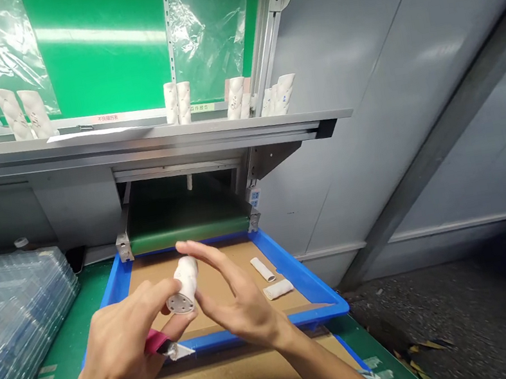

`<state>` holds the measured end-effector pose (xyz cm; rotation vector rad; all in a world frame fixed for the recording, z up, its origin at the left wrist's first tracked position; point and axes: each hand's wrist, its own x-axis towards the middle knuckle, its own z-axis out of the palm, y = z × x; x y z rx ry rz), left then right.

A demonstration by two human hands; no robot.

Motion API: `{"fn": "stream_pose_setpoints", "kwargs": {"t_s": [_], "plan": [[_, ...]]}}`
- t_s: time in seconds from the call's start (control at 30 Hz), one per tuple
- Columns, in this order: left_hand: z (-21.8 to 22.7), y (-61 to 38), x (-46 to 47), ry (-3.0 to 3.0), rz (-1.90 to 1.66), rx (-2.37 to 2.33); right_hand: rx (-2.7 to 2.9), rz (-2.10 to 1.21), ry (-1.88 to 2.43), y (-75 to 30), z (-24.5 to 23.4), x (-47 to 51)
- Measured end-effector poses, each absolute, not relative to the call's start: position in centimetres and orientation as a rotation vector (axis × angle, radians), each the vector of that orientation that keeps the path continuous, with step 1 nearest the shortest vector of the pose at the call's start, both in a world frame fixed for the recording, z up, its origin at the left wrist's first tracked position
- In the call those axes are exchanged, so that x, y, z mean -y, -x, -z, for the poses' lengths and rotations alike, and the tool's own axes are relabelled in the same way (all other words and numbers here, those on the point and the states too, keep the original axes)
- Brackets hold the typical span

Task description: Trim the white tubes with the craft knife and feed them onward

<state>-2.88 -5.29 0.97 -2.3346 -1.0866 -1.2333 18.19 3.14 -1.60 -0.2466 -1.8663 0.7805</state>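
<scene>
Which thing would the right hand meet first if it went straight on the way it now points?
The white tube, most likely: it sits between the thumb and fingers of the right hand, just ahead of the palm, though depth is unclear here.

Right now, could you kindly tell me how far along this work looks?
Done: two white pieces already lie in the blue tray. In hand: the left hand holds a pink knife and a white roll, with the right hand open beside it. Left: more white rolls stand on the shelf, though I cannot tell whether those are finished.
</scene>
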Motion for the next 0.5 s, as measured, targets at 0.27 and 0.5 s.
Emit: {"fn": "stream_pose_setpoints", "kwargs": {"t_s": [0.27, 0.5], "plan": [[-0.43, 2.04, 4.33, 2.322, 1.048, 1.143, 1.426, -1.552, 0.219, -18.03, 0.81, -4.25], [-1.15, 2.18, 4.89, 2.300, 1.158, 1.371, 1.741, -0.676, 0.323, -18.58, 1.01, -3.59]]}}
